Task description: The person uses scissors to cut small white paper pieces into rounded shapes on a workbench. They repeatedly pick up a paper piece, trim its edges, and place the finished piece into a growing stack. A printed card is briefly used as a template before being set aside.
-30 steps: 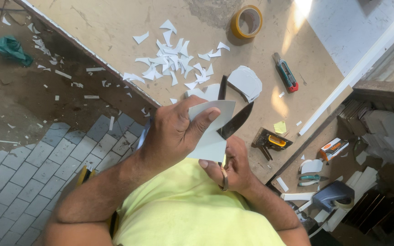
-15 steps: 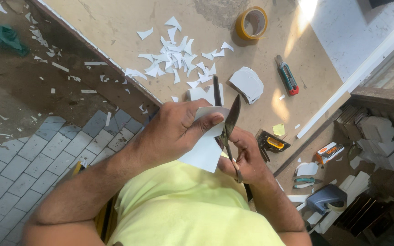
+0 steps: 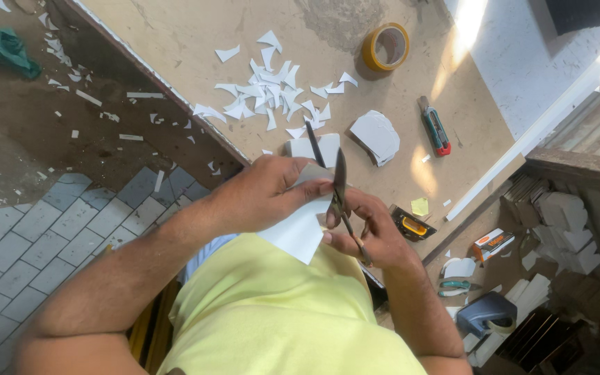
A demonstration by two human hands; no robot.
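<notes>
Since the earlier frame the scissors (image 3: 332,182) have swung more upright and their blades have narrowed on the white card (image 3: 298,229). The right hand (image 3: 369,232) is closed around the scissor handles, while the left hand (image 3: 265,194) pinches the card just beside the blades. Both hover near the scrap pile (image 3: 272,97), with the tape roll (image 3: 386,47) beyond it.

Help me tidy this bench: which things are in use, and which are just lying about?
In use: left hand, white sheet, right hand, scissors.
Lying about: tape roll, knife, paper scraps, white stack.
</notes>
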